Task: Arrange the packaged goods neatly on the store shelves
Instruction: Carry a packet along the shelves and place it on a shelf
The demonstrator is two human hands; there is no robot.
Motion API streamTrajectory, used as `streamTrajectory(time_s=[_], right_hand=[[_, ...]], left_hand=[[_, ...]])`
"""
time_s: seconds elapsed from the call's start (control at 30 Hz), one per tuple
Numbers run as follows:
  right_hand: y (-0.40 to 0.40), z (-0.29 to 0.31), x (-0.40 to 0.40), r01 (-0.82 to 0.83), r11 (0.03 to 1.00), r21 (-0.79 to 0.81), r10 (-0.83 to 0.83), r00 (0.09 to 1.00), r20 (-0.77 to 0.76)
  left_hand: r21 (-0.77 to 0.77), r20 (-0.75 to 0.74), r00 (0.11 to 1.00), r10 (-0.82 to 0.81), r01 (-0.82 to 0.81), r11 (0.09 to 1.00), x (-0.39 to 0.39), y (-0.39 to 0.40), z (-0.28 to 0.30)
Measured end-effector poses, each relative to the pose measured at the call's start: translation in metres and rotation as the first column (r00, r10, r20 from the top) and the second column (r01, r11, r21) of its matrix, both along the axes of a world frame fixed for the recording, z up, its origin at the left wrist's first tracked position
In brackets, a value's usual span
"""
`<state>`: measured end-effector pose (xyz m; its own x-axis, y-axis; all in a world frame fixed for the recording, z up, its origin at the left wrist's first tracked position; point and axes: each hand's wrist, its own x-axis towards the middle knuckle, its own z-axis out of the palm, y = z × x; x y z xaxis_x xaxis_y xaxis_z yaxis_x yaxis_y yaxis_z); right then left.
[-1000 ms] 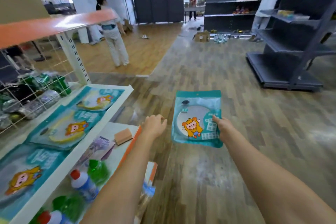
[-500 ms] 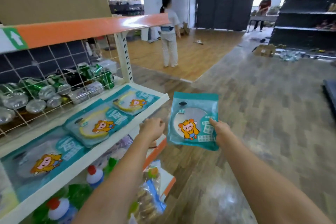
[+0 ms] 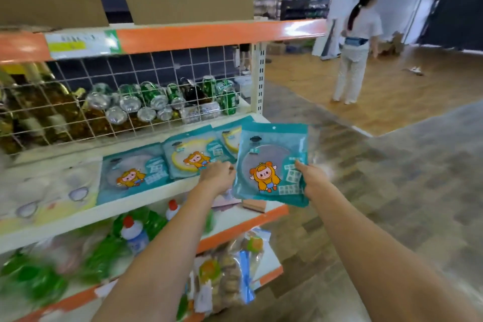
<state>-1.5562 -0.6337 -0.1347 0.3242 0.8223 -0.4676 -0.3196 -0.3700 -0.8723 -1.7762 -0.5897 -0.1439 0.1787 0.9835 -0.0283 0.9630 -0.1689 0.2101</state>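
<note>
A teal cartoon-printed packet (image 3: 271, 165) stands upright off the shelf edge (image 3: 156, 197), beside three matching packets (image 3: 190, 155) lying flat.

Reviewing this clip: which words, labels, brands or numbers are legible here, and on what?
None can be read.
Teal cartoon-printed packet gripped by the right hand: print too small.
White-and-yellow price strip on the orange shelf rail: blurred.
Green drink cans behind the white wire grid: lettering unreadable.
</note>
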Motion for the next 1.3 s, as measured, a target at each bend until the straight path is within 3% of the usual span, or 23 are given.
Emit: streamTrajectory(time_s=[0.3,0.53,1.07,1.2,1.3], right_hand=[[0.021,-0.009,-0.053,-0.202,0.979,-0.006,0.202,0.978,0.044],[0.026,0.001,-0.12,-0.325,0.945,0.035,0.326,0.945,-0.025],[0.027,0.004,-0.18,-0.38,0.923,0.055,0.383,0.922,-0.061],[0.031,0.01,-0.187,-0.376,0.924,0.067,0.381,0.922,-0.077],[0.032,0.012,-0.192,-0.397,0.915,0.073,0.402,0.912,-0.077]], left_hand=[[0.01,0.035,0.963,0.266,-0.266,0.964,-0.073,-0.04,-0.005],[-0.034,0.007,0.911,0.411,-0.411,0.911,-0.134,-0.069,0.006],[-0.002,0.069,0.888,0.455,-0.456,0.89,-0.185,-0.066,0.019],[-0.068,0.24,0.853,0.465,-0.463,0.884,-0.181,-0.056,0.026],[-0.209,0.519,0.675,0.525,-0.495,0.843,-0.172,-0.052,0.025]])
